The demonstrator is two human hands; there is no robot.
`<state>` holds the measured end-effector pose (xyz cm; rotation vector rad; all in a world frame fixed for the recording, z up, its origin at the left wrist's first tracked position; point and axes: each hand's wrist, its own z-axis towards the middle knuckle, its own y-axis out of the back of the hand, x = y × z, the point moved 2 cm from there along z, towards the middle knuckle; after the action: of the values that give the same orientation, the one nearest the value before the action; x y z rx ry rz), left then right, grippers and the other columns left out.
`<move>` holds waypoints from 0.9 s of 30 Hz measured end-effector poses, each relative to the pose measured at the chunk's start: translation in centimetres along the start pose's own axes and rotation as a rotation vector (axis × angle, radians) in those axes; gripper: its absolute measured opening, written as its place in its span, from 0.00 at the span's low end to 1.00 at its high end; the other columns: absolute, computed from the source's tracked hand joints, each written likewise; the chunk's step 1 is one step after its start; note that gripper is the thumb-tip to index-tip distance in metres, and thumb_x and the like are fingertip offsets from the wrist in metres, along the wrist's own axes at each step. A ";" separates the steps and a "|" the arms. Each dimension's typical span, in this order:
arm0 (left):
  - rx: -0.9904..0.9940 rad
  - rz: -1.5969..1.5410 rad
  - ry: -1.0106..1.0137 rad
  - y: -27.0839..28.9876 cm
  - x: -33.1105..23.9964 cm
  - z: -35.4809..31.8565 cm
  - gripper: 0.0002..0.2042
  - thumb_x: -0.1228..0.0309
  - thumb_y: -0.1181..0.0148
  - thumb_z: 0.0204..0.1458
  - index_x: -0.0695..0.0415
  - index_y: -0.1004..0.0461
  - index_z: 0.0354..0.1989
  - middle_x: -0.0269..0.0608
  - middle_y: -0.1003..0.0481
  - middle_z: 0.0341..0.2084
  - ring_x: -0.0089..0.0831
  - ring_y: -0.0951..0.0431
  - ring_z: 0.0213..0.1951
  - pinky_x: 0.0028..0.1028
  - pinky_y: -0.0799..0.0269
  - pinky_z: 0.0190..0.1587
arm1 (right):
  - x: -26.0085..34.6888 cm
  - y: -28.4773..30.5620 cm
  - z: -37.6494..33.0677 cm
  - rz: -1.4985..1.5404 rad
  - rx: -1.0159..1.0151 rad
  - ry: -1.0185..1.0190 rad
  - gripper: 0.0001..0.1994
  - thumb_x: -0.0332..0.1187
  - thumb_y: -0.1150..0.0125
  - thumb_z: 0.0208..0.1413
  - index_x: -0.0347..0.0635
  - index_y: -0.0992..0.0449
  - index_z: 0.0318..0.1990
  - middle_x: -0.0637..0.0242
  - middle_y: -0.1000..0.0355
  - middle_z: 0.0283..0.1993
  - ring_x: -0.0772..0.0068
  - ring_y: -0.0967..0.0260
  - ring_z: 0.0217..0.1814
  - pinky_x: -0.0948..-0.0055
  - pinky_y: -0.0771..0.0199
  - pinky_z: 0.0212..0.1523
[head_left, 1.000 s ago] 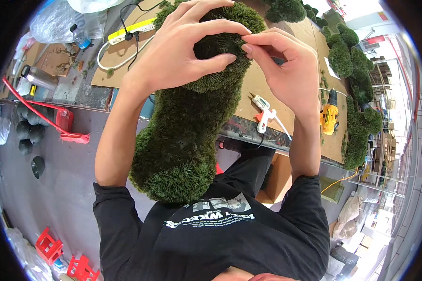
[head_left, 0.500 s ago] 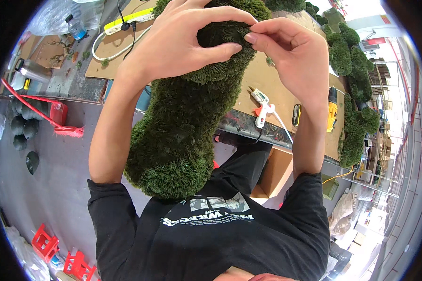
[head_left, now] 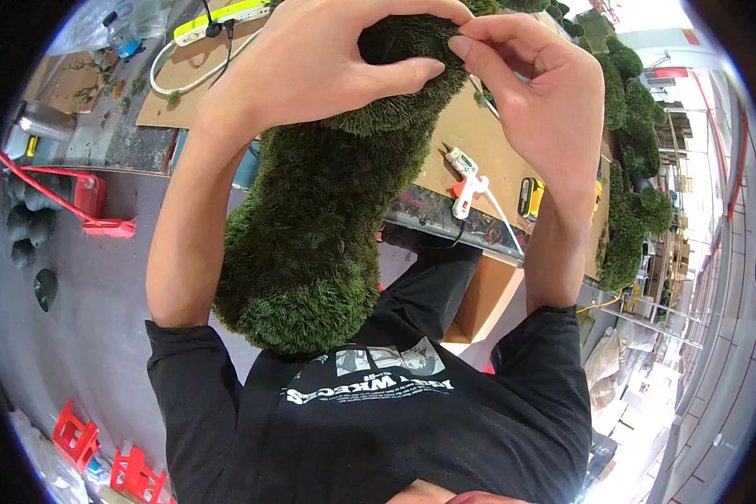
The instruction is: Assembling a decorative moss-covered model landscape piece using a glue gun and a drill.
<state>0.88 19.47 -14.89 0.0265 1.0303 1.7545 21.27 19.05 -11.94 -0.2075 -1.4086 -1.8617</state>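
A tall green artificial-moss form (head_left: 319,210), shaggy and lumpy, leans from the worktable toward my chest. My left hand (head_left: 328,67) lies over its upper part, thumb and forefinger spread in a wide curve around a dark patch. The left forefinger's tip reaches the fingertips of my right hand (head_left: 538,92). That hand is closed in a pinch at the form's upper right edge; whatever sits between its thumb and forefinger is too small to make out. On the table below the right hand stands a white and orange hot glue gun (head_left: 464,181).
A yellow and black drill (head_left: 530,198) lies partly behind my right forearm. A yellow-green power strip (head_left: 218,21) with cords is at the upper left. More moss forms (head_left: 634,143) line the right. Red stools (head_left: 76,437) and a red dustpan (head_left: 101,206) are on the floor.
The view has shifted slightly, so table items appear a little further left and higher. Both hands keep nearly the same pose at the top of the moss form.
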 end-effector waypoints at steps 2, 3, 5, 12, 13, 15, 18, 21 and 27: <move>0.001 -0.007 0.016 0.0 0.0 0.0 0.23 0.63 0.32 0.51 0.51 0.22 0.58 0.57 0.36 0.67 0.55 0.39 0.68 0.48 0.43 0.70 | 2.5 0.1 0.2 0.025 -0.031 0.032 0.04 0.21 0.29 0.54 0.33 0.18 0.37 0.62 0.20 0.34 0.71 0.22 0.34 0.75 0.23 0.37; 0.001 -0.010 0.016 -0.1 0.0 -0.1 0.23 0.63 0.32 0.51 0.51 0.22 0.58 0.57 0.36 0.67 0.55 0.39 0.68 0.48 0.43 0.70 | 2.3 -0.2 0.2 0.022 -0.029 0.030 0.04 0.21 0.29 0.54 0.33 0.18 0.37 0.62 0.20 0.34 0.71 0.22 0.34 0.75 0.23 0.37; 0.001 -0.029 0.033 0.0 0.1 -0.1 0.23 0.63 0.32 0.51 0.51 0.22 0.58 0.57 0.36 0.67 0.55 0.39 0.68 0.48 0.43 0.70 | 1.9 -0.6 0.0 -0.081 -0.104 0.121 0.05 0.19 0.30 0.53 0.32 0.18 0.37 0.60 0.21 0.33 0.71 0.22 0.32 0.75 0.23 0.35; 0.022 0.038 0.030 -0.7 1.8 -0.2 0.25 0.63 0.32 0.50 0.53 0.23 0.58 0.56 0.37 0.68 0.55 0.39 0.68 0.49 0.43 0.69 | 1.9 -0.9 0.2 -0.175 -0.139 0.200 0.05 0.20 0.31 0.52 0.33 0.19 0.37 0.59 0.21 0.32 0.70 0.22 0.32 0.74 0.24 0.35; 0.019 -0.003 0.033 -0.3 1.0 -0.1 0.25 0.63 0.32 0.50 0.53 0.23 0.58 0.56 0.37 0.68 0.55 0.39 0.68 0.49 0.43 0.70 | 1.7 -0.8 0.2 -0.185 -0.124 0.223 0.05 0.20 0.31 0.52 0.34 0.19 0.37 0.59 0.22 0.32 0.69 0.22 0.32 0.73 0.24 0.34; 0.023 -0.043 0.026 0.0 0.1 0.3 0.25 0.63 0.32 0.49 0.54 0.23 0.58 0.55 0.37 0.68 0.55 0.39 0.68 0.49 0.44 0.70 | 1.3 -0.5 0.3 -0.196 -0.121 0.243 0.05 0.21 0.31 0.52 0.34 0.19 0.36 0.59 0.22 0.33 0.68 0.22 0.32 0.73 0.24 0.34; 0.063 -0.029 0.070 0.1 -0.1 0.4 0.26 0.64 0.32 0.49 0.54 0.23 0.58 0.55 0.37 0.68 0.55 0.39 0.68 0.49 0.45 0.70 | 0.8 -0.5 0.4 -0.119 -0.110 0.311 0.05 0.20 0.31 0.52 0.35 0.20 0.36 0.59 0.23 0.32 0.67 0.23 0.32 0.72 0.25 0.34; 0.034 0.012 0.034 -0.5 1.7 0.0 0.26 0.64 0.31 0.49 0.54 0.23 0.59 0.54 0.38 0.68 0.54 0.40 0.69 0.49 0.47 0.71 | 0.1 -0.4 0.4 0.161 -0.058 0.202 0.07 0.23 0.30 0.51 0.34 0.22 0.36 0.58 0.25 0.31 0.63 0.24 0.31 0.69 0.26 0.33; 0.054 -0.025 0.043 -0.3 0.5 0.5 0.24 0.64 0.30 0.51 0.53 0.22 0.58 0.54 0.39 0.69 0.53 0.41 0.70 0.48 0.47 0.71 | -1.6 0.2 -0.8 0.302 -0.004 0.197 0.09 0.25 0.33 0.62 0.36 0.19 0.49 0.69 0.21 0.40 0.84 0.25 0.41 0.80 0.24 0.45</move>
<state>1.16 20.21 -14.99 0.0096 1.1051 1.7113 22.77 19.15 -12.98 -0.2198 -1.1695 -1.5899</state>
